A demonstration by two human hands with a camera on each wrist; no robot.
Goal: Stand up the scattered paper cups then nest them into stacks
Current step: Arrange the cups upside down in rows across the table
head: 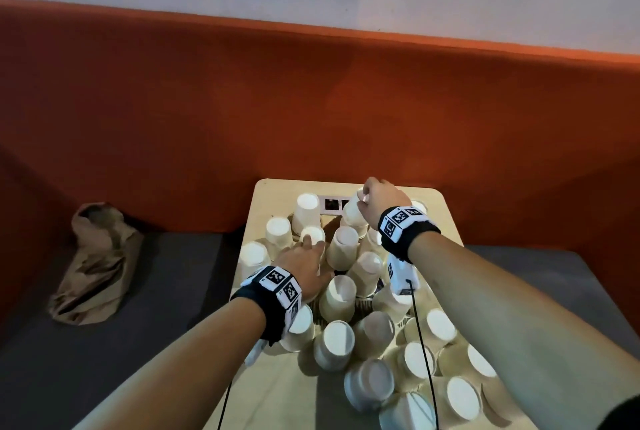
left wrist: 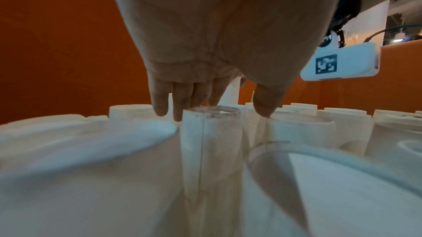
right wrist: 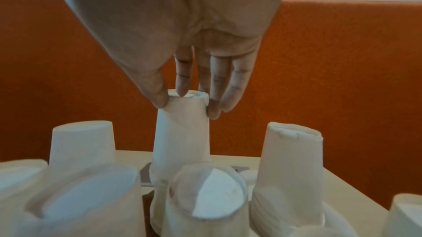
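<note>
Your right hand (right wrist: 182,46) pinches upturned cup (right wrist: 181,132) by base; cup's rim hidden behind nearer cups. Left hand (left wrist: 219,42) fingers extended, fingertips (left wrist: 161,109) among cups, contact unclear.

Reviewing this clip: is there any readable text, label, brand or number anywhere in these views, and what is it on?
No readable words, brands or numbers.
Wristband on the left hand: black-and-white square code markers, a pattern, not text.
Wristband on the right hand: the same kind of markers, no letters.
Paper cups: plain, no print visible.
Panel set into the table: too small to read.
</note>
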